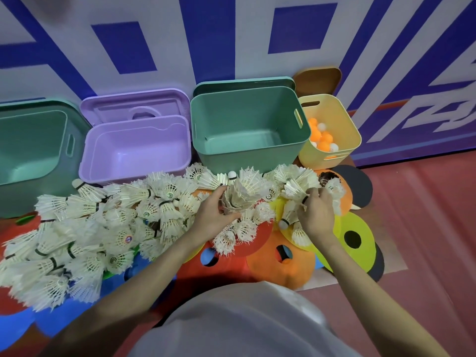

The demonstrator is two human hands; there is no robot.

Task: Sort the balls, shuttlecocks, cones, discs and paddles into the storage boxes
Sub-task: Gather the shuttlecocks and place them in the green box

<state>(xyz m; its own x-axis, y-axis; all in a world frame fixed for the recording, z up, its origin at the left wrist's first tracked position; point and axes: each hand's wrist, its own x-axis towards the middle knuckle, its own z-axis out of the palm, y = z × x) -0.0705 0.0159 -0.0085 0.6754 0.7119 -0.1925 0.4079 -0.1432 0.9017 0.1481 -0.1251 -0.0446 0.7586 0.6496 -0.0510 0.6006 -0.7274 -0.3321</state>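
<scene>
Against wall: yellow box (334, 130) holds table-tennis balls (322, 137); other boxes bare. Shuttlecocks (116, 222), discs (283, 264), paddles (359, 186) unsorted on floor. Left hand (213, 212), right hand (315, 215) each gripping shuttlecocks.

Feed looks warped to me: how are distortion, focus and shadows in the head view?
Head view: strong wide-angle bend, the wall stripes lean outward; edges soft, the shuttlecocks at left blurred; centre sharp around both hands, left hand, right hand; lighting even, soft shadows, no glare.
</scene>
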